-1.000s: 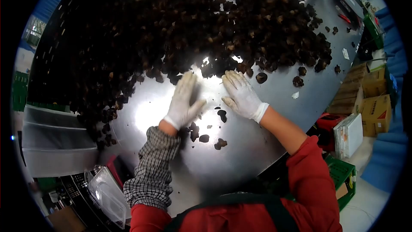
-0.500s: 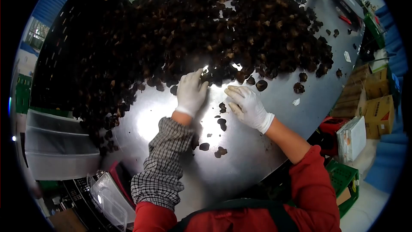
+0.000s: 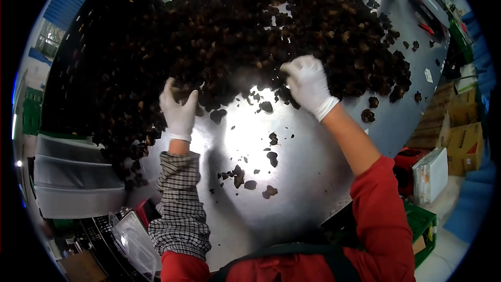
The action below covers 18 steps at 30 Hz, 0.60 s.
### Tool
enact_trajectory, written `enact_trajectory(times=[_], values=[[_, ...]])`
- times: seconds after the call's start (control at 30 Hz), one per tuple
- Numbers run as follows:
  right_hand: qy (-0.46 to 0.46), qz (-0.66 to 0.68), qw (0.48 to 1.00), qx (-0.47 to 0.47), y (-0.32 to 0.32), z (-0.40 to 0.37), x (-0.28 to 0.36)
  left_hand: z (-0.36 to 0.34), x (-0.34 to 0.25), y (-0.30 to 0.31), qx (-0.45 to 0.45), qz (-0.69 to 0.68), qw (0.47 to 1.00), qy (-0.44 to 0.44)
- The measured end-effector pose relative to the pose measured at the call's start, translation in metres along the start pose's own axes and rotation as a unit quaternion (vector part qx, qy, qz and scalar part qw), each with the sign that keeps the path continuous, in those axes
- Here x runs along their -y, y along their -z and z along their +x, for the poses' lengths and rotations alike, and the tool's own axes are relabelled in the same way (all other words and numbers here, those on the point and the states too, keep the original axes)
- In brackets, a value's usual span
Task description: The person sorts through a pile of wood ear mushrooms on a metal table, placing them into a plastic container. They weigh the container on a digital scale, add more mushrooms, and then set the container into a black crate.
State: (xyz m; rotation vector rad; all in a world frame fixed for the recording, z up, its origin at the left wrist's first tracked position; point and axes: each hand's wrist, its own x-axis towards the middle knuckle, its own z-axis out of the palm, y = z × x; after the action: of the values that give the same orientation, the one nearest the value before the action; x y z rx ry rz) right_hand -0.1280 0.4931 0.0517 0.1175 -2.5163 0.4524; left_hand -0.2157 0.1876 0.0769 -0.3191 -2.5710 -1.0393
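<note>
A broad heap of dark brown, curled pieces (image 3: 235, 36) covers the far part of the shiny metal table (image 3: 292, 188). My left hand (image 3: 179, 110), in a white glove, is at the heap's near edge with thumb and fingers apart. Over the heap's front edge, farther right, my gloved right hand (image 3: 308, 83) has its fingers curled together; what they hold, if anything, is hidden. Between and below the hands lie loose pieces (image 3: 272, 159) and small crumbs.
Black crates (image 3: 73, 73) stand along the left, with stacked grey trays (image 3: 78, 177) below them. A red-handled tool (image 3: 426, 28) lies at the far right. Cardboard boxes (image 3: 463, 141) and a green crate (image 3: 421, 224) are beyond the right edge.
My left hand has moved left and its fingers have spread. My right hand has moved up onto the heap and curled. More small pieces lie on the bare metal in front.
</note>
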Motion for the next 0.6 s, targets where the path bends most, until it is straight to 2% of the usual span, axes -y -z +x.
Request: enact_trajectory(times=[0.03,0.07,0.1,0.17,0.2,0.23,0.27,0.3,0.37,0.5,0.57,0.6], values=[[-0.031,-0.019,0.999,-0.016,0.006,0.006,-0.008,0.003,0.008,0.0,-0.05,0.139,0.987,-0.056],[-0.044,-0.055,0.996,-0.062,0.011,0.008,-0.011,0.002,0.003,0.006,-0.002,0.095,0.995,-0.042],[-0.056,-0.09,0.988,-0.108,0.015,0.01,-0.012,-0.001,0.0,0.008,0.022,0.092,0.99,-0.107],[-0.005,-0.014,0.999,-0.029,0.02,-0.002,0.0,-0.022,-0.02,0.0,0.088,0.051,0.975,-0.198],[0.018,0.037,0.999,0.025,0.012,-0.013,0.011,-0.033,-0.024,-0.012,0.114,0.005,0.973,-0.2],[0.064,0.042,0.996,0.042,-0.006,-0.026,0.02,-0.044,-0.025,-0.029,0.137,-0.044,0.968,-0.204],[0.101,0.003,0.994,0.048,-0.015,-0.034,0.034,-0.052,-0.026,-0.044,0.142,-0.037,0.965,-0.217],[0.095,0.017,0.994,0.042,-0.02,-0.035,0.046,-0.055,-0.033,-0.054,0.147,-0.03,0.961,-0.231],[0.071,-0.017,0.992,0.1,-0.033,-0.037,0.05,-0.059,-0.04,-0.066,0.151,-0.053,0.964,-0.215],[0.06,0.012,0.996,0.057,-0.003,-0.029,0.037,-0.058,-0.039,-0.067,0.191,-0.088,0.958,-0.193],[0.041,0.03,0.998,-0.037,0.014,-0.021,0.014,-0.056,-0.037,-0.067,0.231,-0.082,0.947,-0.208],[-0.012,0.043,0.998,-0.047,0.023,-0.018,-0.002,-0.055,-0.036,-0.07,0.253,-0.063,0.939,-0.224]])
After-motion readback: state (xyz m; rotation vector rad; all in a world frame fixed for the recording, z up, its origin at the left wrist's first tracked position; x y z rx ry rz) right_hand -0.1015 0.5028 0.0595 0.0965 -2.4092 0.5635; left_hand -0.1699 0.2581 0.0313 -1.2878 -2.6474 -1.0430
